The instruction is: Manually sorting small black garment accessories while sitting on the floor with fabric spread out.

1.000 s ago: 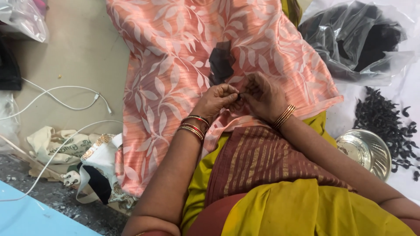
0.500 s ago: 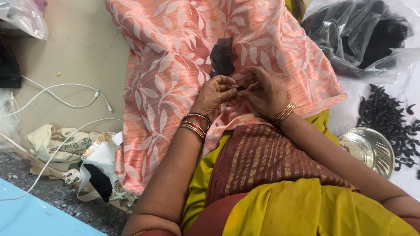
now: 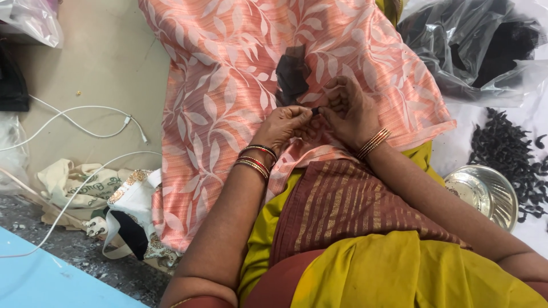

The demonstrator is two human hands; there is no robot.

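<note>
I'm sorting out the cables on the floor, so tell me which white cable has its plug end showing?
The upper white cable: it loops across the beige floor and ends in a visible plug. The lower white cable runs over the cloth bags, no plug visible.

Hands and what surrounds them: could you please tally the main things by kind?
Hands: 2, left hand, right hand, pinching one small dark piece
Peach leaf-print cloth: 1
Steel bowl: 1
White cables: 2
Clear bag of dark stuff: 1
Total: 8

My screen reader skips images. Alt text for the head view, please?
Both hands, left hand and right hand, pinch a small dark piece over peach leaf-print cloth; a steel bowl and dark pieces lie to the right.
</note>
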